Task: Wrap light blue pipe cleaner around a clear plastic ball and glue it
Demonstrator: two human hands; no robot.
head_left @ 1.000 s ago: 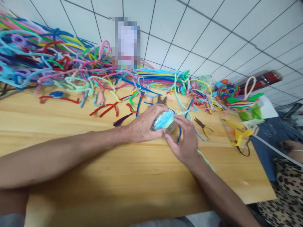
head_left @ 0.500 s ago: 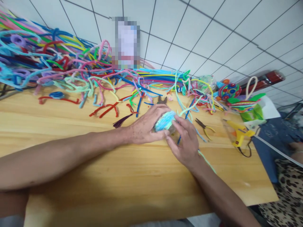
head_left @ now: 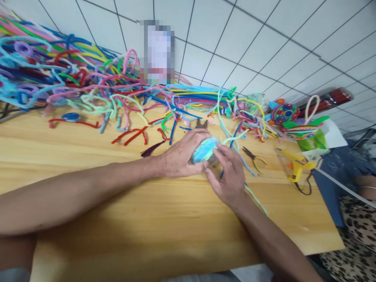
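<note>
A rounded object wrapped in light blue and pale green fuzzy stems [head_left: 205,150] is between my two hands above the wooden table [head_left: 147,235]. My left hand [head_left: 183,154] is wrapped round its left side, thumb along the near edge. On the right, my right hand [head_left: 229,168] presses its fingertips and thumb against the object. A pale green stem [head_left: 235,137] sticks out past the right fingers, and another [head_left: 257,199] trails beside the right wrist. Dark-jawed pliers [head_left: 201,124] lie just beyond my left hand, their handles hidden.
Colourful fuzzy stems [head_left: 96,78] are heaped along the back. Yellow-handled pliers [head_left: 254,158] and a yellow glue gun [head_left: 298,164] lie at the right. A dark tassel [head_left: 152,149] is left of my hands. Part of a person in leopard print [head_left: 358,223] shows at the right edge.
Both hands stay round the wrapped object, with my right hand shifted very slightly left. The pale green stem's end has dipped a little. The person's arm at the right edge has moved.
</note>
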